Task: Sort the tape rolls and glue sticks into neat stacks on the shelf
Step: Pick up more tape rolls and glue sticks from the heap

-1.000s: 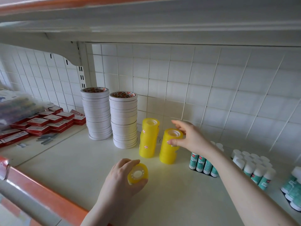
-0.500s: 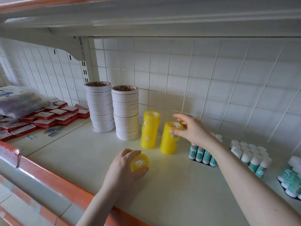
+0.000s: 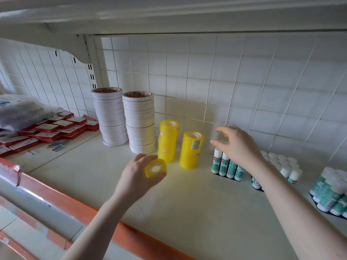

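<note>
My left hand grips a single yellow tape roll, held above the shelf in front of the stacks. Two stacks of yellow tape rolls stand behind it: a taller one and a shorter one to its right. My right hand hovers with spread fingers just right of the shorter stack, apart from it, above a row of glue sticks. Two tall stacks of white tape rolls stand at the left against the tiled wall.
More glue sticks stand at the right, and a further group sits at the far right edge. Red boxes and a plastic bag fill the left shelf section. An orange rail edges the shelf; another shelf hangs overhead.
My right hand has let go of the top of the shorter yellow stack and drawn away to the right. My left hand with its roll has moved up toward the stacks.
</note>
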